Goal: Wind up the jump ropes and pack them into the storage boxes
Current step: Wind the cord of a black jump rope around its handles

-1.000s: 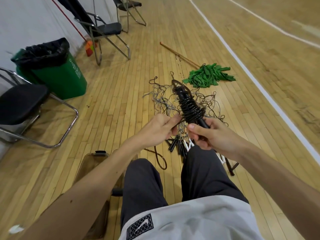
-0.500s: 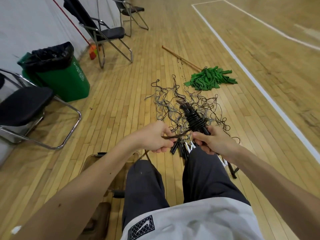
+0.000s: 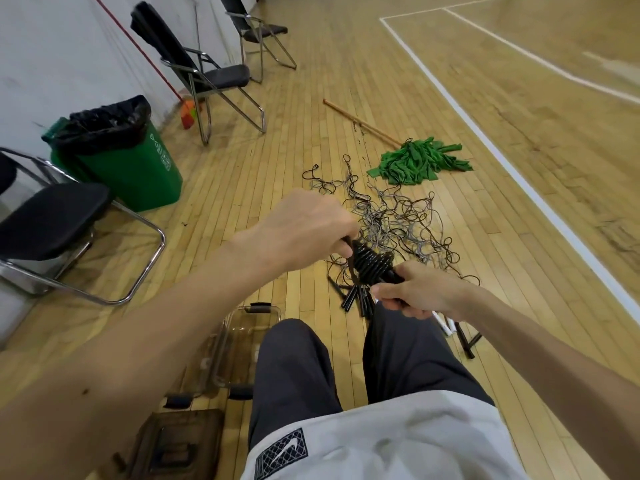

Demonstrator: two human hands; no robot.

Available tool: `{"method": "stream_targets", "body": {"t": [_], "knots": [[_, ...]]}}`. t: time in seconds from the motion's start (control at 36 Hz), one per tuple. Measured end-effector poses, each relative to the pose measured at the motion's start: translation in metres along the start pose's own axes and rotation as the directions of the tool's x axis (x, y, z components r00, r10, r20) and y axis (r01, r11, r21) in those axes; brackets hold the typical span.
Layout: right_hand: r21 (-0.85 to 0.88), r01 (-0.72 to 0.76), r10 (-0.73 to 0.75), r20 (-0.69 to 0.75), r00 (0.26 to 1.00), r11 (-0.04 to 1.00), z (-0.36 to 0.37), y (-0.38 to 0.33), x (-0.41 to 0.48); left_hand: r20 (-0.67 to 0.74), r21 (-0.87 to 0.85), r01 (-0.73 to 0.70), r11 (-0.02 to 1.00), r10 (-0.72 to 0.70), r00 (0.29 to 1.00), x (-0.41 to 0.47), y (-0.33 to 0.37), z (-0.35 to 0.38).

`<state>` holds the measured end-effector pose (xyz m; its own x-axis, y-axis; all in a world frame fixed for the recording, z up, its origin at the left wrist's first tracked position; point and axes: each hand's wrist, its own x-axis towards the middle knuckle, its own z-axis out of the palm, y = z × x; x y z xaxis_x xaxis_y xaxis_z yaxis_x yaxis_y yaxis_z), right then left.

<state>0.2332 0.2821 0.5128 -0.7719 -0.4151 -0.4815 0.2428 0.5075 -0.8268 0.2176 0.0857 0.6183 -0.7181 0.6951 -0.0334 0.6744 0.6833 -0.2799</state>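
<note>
My right hand [image 3: 420, 294] grips the black handles of a jump rope, and a thick coil of black rope [image 3: 370, 263] is wound around them. My left hand [image 3: 304, 225] pinches the loose end of that rope just left of the coil. On the floor beyond lies a tangled pile of thin ropes [image 3: 394, 220], with several black handles [image 3: 356, 299] bunched under my hands. A clear storage box [image 3: 239, 341] stands open by my left knee. Its brown lid [image 3: 176, 445] lies nearer, at the bottom of the view.
A green bin [image 3: 138, 164] with a black liner stands left. Folding chairs sit at the left edge [image 3: 52, 216] and along the wall [image 3: 207, 77]. A green mop [image 3: 415, 161] with a wooden pole lies beyond the ropes. White court lines run on the right.
My left hand has risen and swung over the coil, carrying the rope end around it. The coil and my right hand have dropped lower, towards my knees.
</note>
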Motion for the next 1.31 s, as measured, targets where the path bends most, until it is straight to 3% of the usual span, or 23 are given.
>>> {"method": "stream_targets", "body": {"t": [0.06,0.31,0.5,0.56,0.69,0.75,0.83,0.92,1.0,1.08,1.31], "knots": [[-0.054,0.007,-0.004,0.043,0.999,0.999,0.003,-0.005,-0.008,0.007,0.007,-0.026,1.000,0.026,1.000,0.004,-0.002,-0.007],[-0.281,0.099,-0.043,0.199,0.979,0.955,0.015,-0.015,-0.040,0.140,-0.263,0.008,0.965,0.029,0.990,0.018,0.007,-0.024],[-0.206,0.205,-0.106,0.409,0.906,0.957,0.012,-0.015,-0.060,0.192,-0.517,0.055,0.854,0.053,0.980,0.017,0.015,-0.029],[-0.162,0.246,-0.149,0.456,0.878,0.956,0.010,-0.014,-0.065,0.205,-0.628,0.088,0.774,0.055,0.977,0.014,0.012,-0.023],[-0.011,0.342,-0.283,0.540,0.793,0.939,0.009,-0.009,-0.070,0.218,-0.918,0.159,0.364,0.127,0.968,0.002,0.006,-0.001],[0.095,0.366,-0.354,0.557,0.751,0.926,0.010,-0.008,-0.070,0.184,-0.957,0.144,0.253,0.142,0.973,0.000,0.007,0.006],[0.230,0.402,-0.460,0.531,0.711,0.886,0.010,-0.010,-0.069,0.169,-0.973,0.151,0.172,0.094,0.981,0.002,0.011,0.033],[0.357,0.418,-0.547,0.476,0.689,0.836,0.009,-0.009,-0.065,0.282,-0.959,0.281,0.018,0.025,0.959,0.000,0.000,0.087],[0.445,0.402,-0.577,0.391,0.717,0.800,0.010,-0.005,-0.060,0.163,-0.984,0.158,-0.081,-0.060,0.985,-0.008,0.023,0.067],[0.474,0.396,-0.572,0.317,0.756,0.786,0.011,-0.002,-0.052,0.176,-0.978,0.146,-0.147,-0.216,0.960,-0.009,0.041,0.049],[0.409,0.365,-0.450,0.132,0.883,0.836,0.016,0.001,-0.035,0.452,-0.878,0.314,-0.362,-0.406,0.794,-0.015,0.048,0.052]]}}
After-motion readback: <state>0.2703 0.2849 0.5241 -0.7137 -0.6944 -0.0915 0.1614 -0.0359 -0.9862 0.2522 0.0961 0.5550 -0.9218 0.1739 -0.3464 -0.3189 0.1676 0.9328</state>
